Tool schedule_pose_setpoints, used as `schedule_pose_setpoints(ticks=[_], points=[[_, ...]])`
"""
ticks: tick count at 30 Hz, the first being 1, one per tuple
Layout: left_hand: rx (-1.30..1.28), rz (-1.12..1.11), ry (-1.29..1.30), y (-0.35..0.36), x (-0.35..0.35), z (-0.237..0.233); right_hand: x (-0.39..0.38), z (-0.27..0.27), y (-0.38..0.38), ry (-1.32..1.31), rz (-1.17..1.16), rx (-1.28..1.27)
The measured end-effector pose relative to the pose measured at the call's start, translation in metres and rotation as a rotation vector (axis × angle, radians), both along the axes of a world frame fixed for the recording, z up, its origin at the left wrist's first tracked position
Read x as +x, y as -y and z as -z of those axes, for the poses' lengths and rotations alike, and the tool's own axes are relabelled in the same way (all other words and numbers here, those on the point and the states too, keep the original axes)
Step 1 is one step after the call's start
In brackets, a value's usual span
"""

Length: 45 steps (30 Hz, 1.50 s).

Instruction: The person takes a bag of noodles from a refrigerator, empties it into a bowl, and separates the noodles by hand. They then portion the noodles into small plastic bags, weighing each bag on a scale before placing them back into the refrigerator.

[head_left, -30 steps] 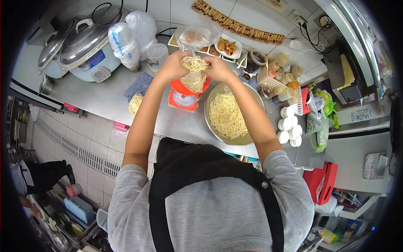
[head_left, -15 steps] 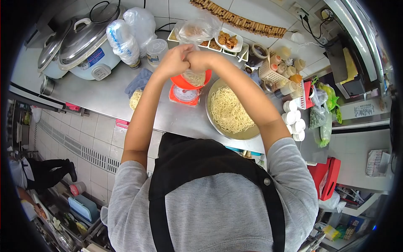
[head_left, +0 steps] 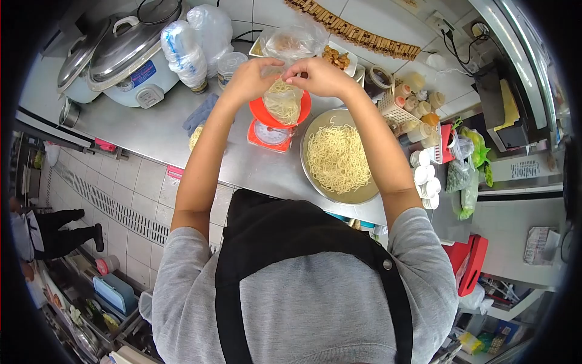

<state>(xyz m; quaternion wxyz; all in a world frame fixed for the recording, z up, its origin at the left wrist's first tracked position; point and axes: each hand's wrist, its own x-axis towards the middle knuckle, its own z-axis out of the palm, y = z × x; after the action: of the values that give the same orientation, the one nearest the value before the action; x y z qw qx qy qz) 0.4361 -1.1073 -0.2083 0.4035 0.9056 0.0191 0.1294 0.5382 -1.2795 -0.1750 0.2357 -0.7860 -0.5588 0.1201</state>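
A clear plastic bag (head_left: 283, 108) with noodles in it rests in the red pan (head_left: 305, 109) of a kitchen scale (head_left: 270, 134). My left hand (head_left: 251, 80) is at the left of the bag's mouth, thumb and fingers curved around its edge. On the other side my right hand (head_left: 321, 77) pinches the bag's top with thumb and forefinger. Just right of the scale, a large metal bowl (head_left: 308, 176) holds a heap of loose noodles (head_left: 339, 159). Part of another portion of noodles (head_left: 195, 138) shows beside my left forearm, near a blue-grey cloth (head_left: 200, 115).
Large lidded cookers (head_left: 136, 67) and wrapped plastic cups (head_left: 182, 54) stand at the left. Behind my hands are a plastic bag (head_left: 291, 41) and a dish of browned food (head_left: 335, 57). A basket of bottles (head_left: 391, 108) and stacked white lids (head_left: 426, 182) are at the right.
My hands were together over the bag's top and are now apart, with the bag's mouth between them. More of the bagged noodles shows. A person at the far left has shifted their legs.
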Motion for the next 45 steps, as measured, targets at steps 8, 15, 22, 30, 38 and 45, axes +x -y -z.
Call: schedule_pose_setpoints(ticks=[8, 15, 22, 30, 38, 45], points=[[0.187, -0.105, 0.173, -0.015, 0.025, 0.003, -0.015, 0.02, -0.001, -0.053, -0.003, 0.126], [0.231, -0.025, 0.018, -0.024, 0.046, 0.015, -0.046, 0.034, -0.012, -0.01, -0.009, 0.043], [-0.134, -0.128, 0.175, -0.041, -0.014, -0.037, -0.056, -0.026, 0.031, 0.176, -0.016, 0.197], [-0.367, -0.22, 0.184, -0.024, -0.088, -0.089, -0.091, -0.074, 0.041, 0.185, -0.055, 0.46], [0.021, -0.161, -0.065, 0.006, -0.121, 0.1, -0.111, 0.086, 0.05, -0.077, -0.174, 0.128], [-0.385, -0.19, -0.279, 0.013, -0.142, 0.049, -0.126, 0.066, 0.06, -0.231, -0.073, 0.231]])
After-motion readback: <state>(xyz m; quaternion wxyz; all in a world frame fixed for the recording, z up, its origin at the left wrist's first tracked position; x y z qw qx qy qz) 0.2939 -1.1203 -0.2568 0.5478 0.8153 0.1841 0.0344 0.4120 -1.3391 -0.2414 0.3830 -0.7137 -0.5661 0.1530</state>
